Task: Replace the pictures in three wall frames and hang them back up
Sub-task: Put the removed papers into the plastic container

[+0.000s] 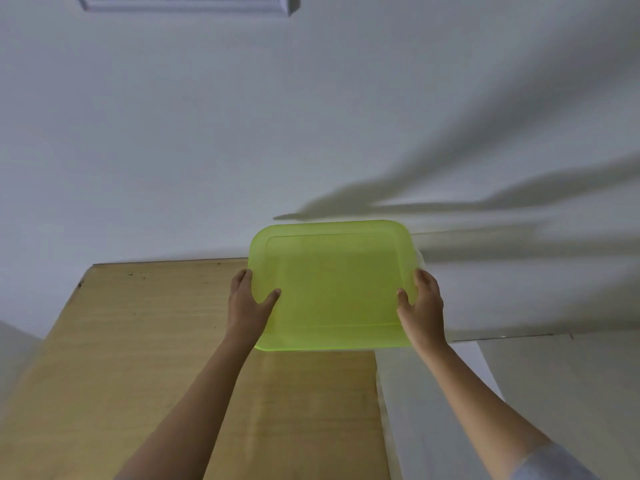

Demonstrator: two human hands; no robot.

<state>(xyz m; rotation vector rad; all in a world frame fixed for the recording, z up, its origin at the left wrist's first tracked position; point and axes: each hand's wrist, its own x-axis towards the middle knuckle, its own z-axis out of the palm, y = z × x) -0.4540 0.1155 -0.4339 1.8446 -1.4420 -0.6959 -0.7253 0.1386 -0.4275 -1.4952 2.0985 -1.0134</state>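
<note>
Both forearms extended forward, left hand gripping the left edge of a green lid, thumb on its face, fingers wrapped round the rim, right hand mirrored, lid between the thumbs

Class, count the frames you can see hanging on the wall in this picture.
1: a white moulded frame at the top edge, left of centre, cut off by the picture's border. Others may hang out of view.
</note>
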